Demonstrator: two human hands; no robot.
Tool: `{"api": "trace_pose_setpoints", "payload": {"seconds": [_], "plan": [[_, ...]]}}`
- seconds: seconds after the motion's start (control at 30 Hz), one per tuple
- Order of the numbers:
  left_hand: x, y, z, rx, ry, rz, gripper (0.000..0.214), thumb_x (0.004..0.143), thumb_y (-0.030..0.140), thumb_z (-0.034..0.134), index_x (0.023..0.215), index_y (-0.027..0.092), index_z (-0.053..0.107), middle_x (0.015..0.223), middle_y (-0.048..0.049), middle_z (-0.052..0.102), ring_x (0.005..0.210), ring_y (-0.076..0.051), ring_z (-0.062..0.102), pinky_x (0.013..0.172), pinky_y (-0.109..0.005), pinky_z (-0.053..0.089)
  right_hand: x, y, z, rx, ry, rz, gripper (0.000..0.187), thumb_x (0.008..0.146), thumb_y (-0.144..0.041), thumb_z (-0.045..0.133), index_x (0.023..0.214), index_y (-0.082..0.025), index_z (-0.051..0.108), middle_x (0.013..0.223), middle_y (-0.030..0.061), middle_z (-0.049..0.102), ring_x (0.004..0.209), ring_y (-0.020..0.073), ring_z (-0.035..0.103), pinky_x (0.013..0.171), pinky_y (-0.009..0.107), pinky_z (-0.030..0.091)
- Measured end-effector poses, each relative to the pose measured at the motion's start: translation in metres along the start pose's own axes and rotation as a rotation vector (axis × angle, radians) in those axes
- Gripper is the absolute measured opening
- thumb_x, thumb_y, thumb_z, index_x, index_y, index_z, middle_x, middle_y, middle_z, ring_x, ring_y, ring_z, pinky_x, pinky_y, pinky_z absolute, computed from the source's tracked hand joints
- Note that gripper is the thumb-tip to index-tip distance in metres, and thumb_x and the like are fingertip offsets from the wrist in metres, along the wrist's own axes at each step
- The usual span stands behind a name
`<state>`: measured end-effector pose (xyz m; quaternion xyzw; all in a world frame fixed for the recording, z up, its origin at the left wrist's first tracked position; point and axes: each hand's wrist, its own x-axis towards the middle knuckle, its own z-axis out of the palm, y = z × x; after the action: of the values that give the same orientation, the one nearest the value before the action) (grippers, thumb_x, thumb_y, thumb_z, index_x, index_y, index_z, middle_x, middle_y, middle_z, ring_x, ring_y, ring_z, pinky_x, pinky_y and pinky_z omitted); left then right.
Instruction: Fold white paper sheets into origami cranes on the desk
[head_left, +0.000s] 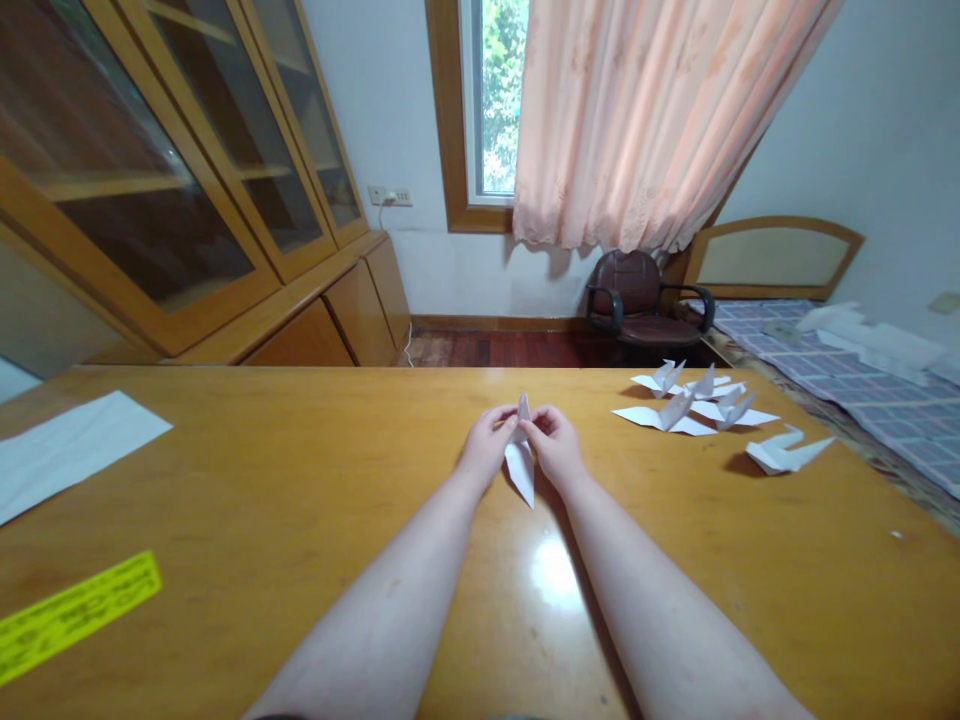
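Both my hands meet over the middle of a wooden table (262,500). My left hand (486,445) and my right hand (555,442) pinch a folded white paper figure (521,465) between their fingertips. Its upper point sticks up between my thumbs and its long lower point reaches back toward me. Both hands are closed on the paper.
Several finished folded paper cranes (694,405) lie on the table to the right, one more (787,453) nearer the right edge. A white sheet (64,450) and a yellow strip (75,612) lie at the left. A dark office chair (645,300), a bed (847,370) and a glass-door cabinet (187,180) stand beyond.
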<state>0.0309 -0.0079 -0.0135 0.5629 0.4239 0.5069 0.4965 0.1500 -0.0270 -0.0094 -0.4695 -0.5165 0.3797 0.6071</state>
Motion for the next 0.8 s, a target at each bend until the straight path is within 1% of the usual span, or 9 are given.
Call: {"api": "trace_pose_setpoints", "payload": {"seconds": [0.17,0.27,0.37,0.47,0.57,0.7,0.8], "plan": [[-0.0012,0.0038,-0.0002,0.058,0.045,-0.008,0.020,0.075,0.029,0.058,0.089,0.017,0.065,0.087,-0.0052,0.067,0.081,-0.018,0.061,0.076,-0.029,0.047,-0.0015,-0.0009,-0.0004,-0.040,-0.021,-0.028,0.017,0.071,-0.034,0.061,0.069,-0.020,0.050,0.064,-0.0027,0.051,0.060,0.0126,0.049,0.058,0.025,0.041],[-0.0018,0.0029,0.0003,0.003,0.029,-0.003,0.023,0.080,0.032,0.052,0.094,0.017,0.064,0.092,-0.0055,0.067,0.087,-0.018,0.060,0.080,-0.029,0.046,-0.0012,-0.0017,-0.0005,-0.006,-0.020,-0.032,0.018,0.071,-0.035,0.060,0.071,-0.021,0.049,0.066,-0.0023,0.052,0.061,0.0131,0.049,0.059,0.025,0.042],[-0.0005,-0.0013,-0.0007,-0.045,0.042,-0.016,0.027,0.083,0.032,0.047,0.100,0.018,0.063,0.101,-0.0068,0.065,0.095,-0.018,0.059,0.086,-0.030,0.044,-0.0001,-0.0021,-0.0011,0.033,0.031,-0.040,0.018,0.071,-0.036,0.060,0.073,-0.021,0.049,0.070,-0.0017,0.054,0.066,0.0137,0.052,0.063,0.026,0.043],[0.0013,-0.0047,-0.0016,-0.031,0.073,-0.030,0.028,0.078,0.027,0.055,0.104,0.018,0.060,0.101,-0.0069,0.064,0.094,-0.018,0.059,0.087,-0.031,0.043,0.0017,-0.0021,-0.0020,0.060,0.079,-0.049,0.017,0.072,-0.035,0.059,0.073,-0.021,0.050,0.072,-0.0015,0.055,0.069,0.0139,0.053,0.068,0.027,0.044],[0.0016,-0.0036,-0.0009,0.001,0.083,-0.027,0.032,0.074,0.024,0.061,0.106,0.019,0.060,0.101,-0.0068,0.063,0.094,-0.018,0.058,0.087,-0.031,0.043,0.0034,-0.0017,-0.0022,0.089,0.085,-0.025,0.017,0.071,-0.034,0.060,0.073,-0.021,0.049,0.070,-0.0018,0.055,0.067,0.0137,0.053,0.066,0.027,0.044],[0.0002,-0.0002,0.0008,0.054,0.083,-0.001,0.031,0.072,0.024,0.063,0.103,0.020,0.062,0.099,-0.0062,0.064,0.093,-0.018,0.057,0.085,-0.030,0.044,0.0050,-0.0007,-0.0017,0.094,0.091,0.012,0.019,0.068,-0.035,0.062,0.071,-0.021,0.048,0.065,-0.0024,0.054,0.062,0.0134,0.052,0.062,0.027,0.044],[0.0001,-0.0017,0.0014,0.051,0.083,-0.015,0.032,0.072,0.023,0.062,0.104,0.020,0.061,0.095,-0.0055,0.064,0.088,-0.017,0.058,0.080,-0.028,0.046,0.0055,0.0002,-0.0019,0.079,0.119,0.018,0.020,0.068,-0.035,0.061,0.071,-0.020,0.048,0.064,-0.0026,0.053,0.060,0.0128,0.052,0.060,0.026,0.044]]}}
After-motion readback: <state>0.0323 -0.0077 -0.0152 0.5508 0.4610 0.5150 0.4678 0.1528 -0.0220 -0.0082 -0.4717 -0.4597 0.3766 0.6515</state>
